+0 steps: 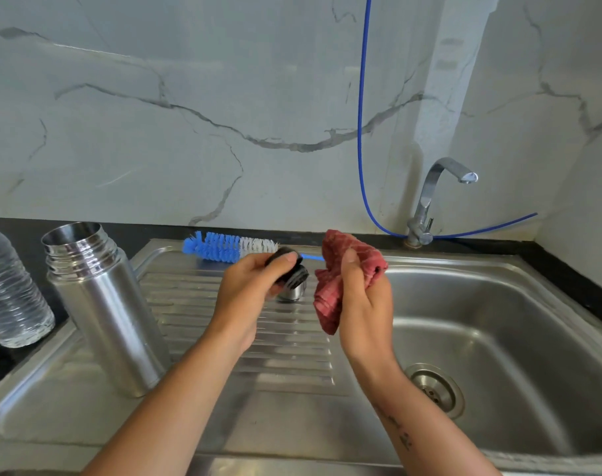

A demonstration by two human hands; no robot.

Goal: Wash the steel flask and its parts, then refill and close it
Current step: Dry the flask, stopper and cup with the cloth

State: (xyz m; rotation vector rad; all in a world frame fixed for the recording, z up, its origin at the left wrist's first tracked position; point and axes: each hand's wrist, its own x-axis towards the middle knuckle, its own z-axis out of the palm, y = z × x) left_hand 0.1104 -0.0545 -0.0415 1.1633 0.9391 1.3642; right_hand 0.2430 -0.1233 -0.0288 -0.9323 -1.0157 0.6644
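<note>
The steel flask stands open and upright on the left of the ribbed draining board. My left hand grips the flask's black stopper above the board, thumb on top. Just below the stopper a small steel cap shows, partly hidden by my fingers. My right hand holds a bunched red cloth right beside the stopper. A blue and white bottle brush lies at the back of the board.
A clear plastic water bottle stands on the dark counter at far left. The steel sink basin with its drain is at the right. A chrome tap and a blue hose rise behind it against the marble wall.
</note>
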